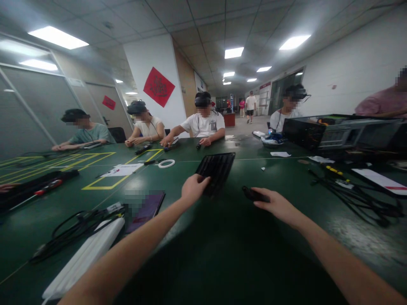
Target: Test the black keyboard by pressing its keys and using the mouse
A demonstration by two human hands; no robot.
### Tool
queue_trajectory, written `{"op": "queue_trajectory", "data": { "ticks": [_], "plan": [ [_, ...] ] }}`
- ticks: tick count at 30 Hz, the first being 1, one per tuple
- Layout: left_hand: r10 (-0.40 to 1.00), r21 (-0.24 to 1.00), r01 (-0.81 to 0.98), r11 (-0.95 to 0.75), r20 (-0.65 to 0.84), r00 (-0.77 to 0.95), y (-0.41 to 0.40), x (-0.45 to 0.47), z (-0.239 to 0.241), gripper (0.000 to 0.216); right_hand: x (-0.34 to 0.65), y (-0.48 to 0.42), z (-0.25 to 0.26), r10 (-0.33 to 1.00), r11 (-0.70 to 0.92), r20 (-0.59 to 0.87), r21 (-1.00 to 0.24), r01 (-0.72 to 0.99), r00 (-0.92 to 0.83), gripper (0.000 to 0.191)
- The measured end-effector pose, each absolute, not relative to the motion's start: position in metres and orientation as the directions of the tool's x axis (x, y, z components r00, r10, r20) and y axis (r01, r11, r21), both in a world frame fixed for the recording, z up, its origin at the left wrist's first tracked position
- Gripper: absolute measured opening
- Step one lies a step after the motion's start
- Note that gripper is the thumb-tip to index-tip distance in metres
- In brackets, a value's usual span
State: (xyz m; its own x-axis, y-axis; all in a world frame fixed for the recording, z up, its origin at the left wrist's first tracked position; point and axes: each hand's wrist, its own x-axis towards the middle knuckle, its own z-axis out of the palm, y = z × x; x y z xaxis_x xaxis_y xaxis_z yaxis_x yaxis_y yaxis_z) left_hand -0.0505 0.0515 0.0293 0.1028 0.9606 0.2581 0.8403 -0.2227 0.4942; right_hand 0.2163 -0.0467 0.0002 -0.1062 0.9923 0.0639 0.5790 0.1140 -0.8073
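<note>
Two things occupy my hands on the green table (222,254): at frame centre, my left hand (193,188) grips the black slotted panel's (216,167) near edge; just right, my right hand (276,205) closes on a small black tool (252,194).

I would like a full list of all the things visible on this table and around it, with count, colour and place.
slotted panel: 1, black, table centre, near end under left hand
small dark object: 1, black, at right fingertips
table: 1, dark green, yellow lines at left
white ring: 1, left of panel
white keyboard-like slab: 1, near left
black cables: a tangle, right side
open computer case: 1, black, far right
seated people: 4 across the table, headsets on
left hand: grip on panel edge
right hand: touching small dark object
</note>
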Motion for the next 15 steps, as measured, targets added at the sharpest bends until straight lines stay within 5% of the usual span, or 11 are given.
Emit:
{"op": "queue_trajectory", "data": {
  "ticks": [4,9,15],
  "plan": [
    [0.898,0.606,0.664,-0.438,0.328,0.293,-0.008,-0.018,0.007,0.042,0.195,-0.058,-0.003,0.944,0.221,0.120,-0.921,0.320,-0.308,0.044],
    [0.889,0.619,0.638,-0.458,0.328,0.320,-0.030,-0.013,-0.002,0.043,0.191,-0.059,-0.014,0.933,0.199,0.152,-0.973,0.119,-0.326,0.043],
    [0.874,0.602,0.635,-0.485,0.333,0.353,-0.032,-0.015,0.003,0.043,0.188,-0.063,-0.004,0.918,0.261,0.188,-0.949,0.175,-0.349,0.034]
  ]
}}
